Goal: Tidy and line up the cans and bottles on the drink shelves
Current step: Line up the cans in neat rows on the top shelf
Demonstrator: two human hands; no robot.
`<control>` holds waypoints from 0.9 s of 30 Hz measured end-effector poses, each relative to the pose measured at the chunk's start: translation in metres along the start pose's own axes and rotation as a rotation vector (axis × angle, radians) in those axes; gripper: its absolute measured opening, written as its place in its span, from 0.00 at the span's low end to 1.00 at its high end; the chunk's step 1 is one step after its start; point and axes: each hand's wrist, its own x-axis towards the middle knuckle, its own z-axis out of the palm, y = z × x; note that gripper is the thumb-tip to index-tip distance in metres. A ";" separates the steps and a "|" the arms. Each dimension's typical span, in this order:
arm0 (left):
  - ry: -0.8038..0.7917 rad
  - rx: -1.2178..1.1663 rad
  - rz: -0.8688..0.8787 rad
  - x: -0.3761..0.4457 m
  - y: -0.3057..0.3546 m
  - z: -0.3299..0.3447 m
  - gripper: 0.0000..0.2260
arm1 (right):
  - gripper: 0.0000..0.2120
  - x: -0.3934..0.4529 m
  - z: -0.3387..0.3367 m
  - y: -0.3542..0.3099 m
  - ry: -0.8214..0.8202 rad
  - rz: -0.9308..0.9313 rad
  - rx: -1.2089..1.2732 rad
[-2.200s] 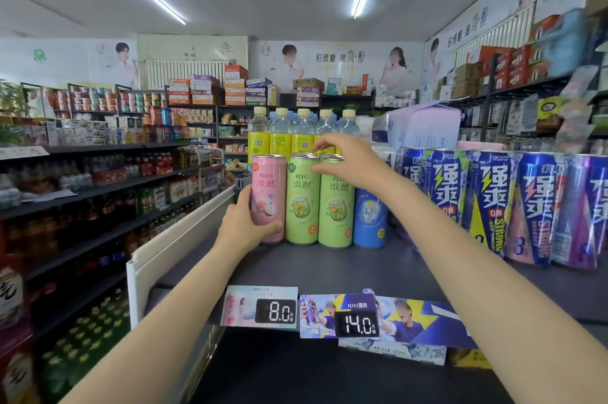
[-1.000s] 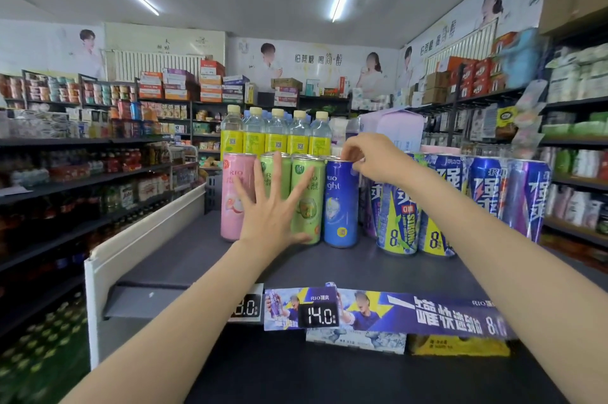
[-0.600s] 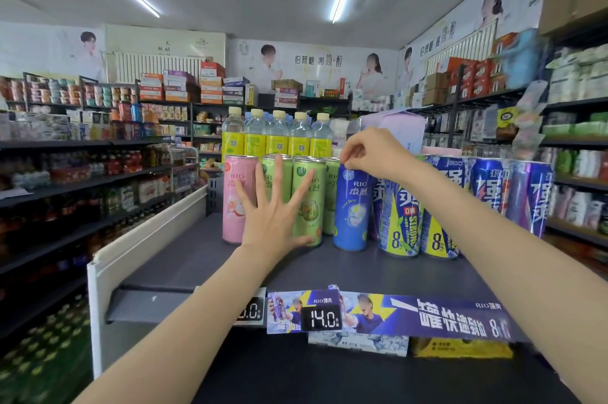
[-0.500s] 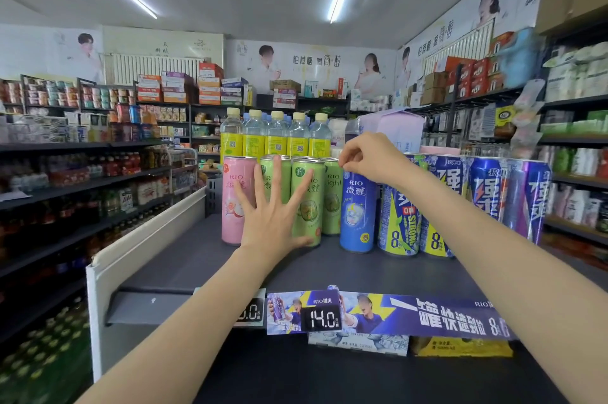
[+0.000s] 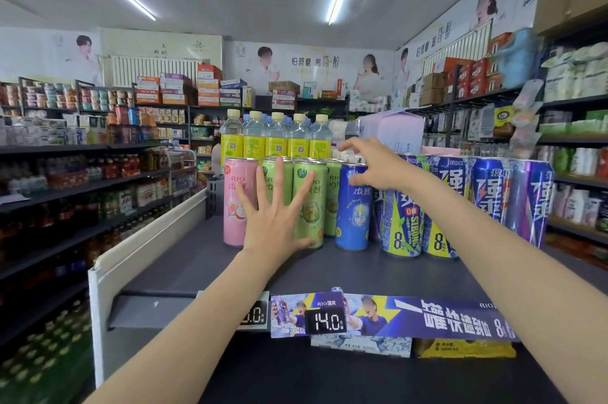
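Shelf edge: a white end panel (image 5: 108, 275) bounds the dark shelf (image 5: 210, 259) at far left.
Pink can: a tall pink can (image 5: 237, 203) stands upright at the left end of the front row.
Left hand: the left hand (image 5: 274, 222) is spread flat, fingers straight and fanned, gripping nothing — its fingertips lie across the pink can and the green cans (image 5: 311, 203) just beside it.
Back row: yellow-labelled bottles (image 5: 276, 140) stand in a line behind the cans.
Blue can: the slim blue can (image 5: 353, 209) stands upright on the shelf, right of the green ones (label facing forward).
Right hand: the right hand (image 5: 373, 163) hovers at the blue can's top, fingers loosely parted — the thumb looks to touch the rim, nothing is clasped.
Right side: wide blue-and-yellow cans (image 5: 403, 222) crowd close beside the blue can.
Front rail: a price tag (image 5: 327, 321) reads 14.0.
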 end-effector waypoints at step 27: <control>0.267 0.099 -0.003 0.006 -0.001 0.019 0.57 | 0.12 0.001 0.036 -0.003 0.343 0.118 0.408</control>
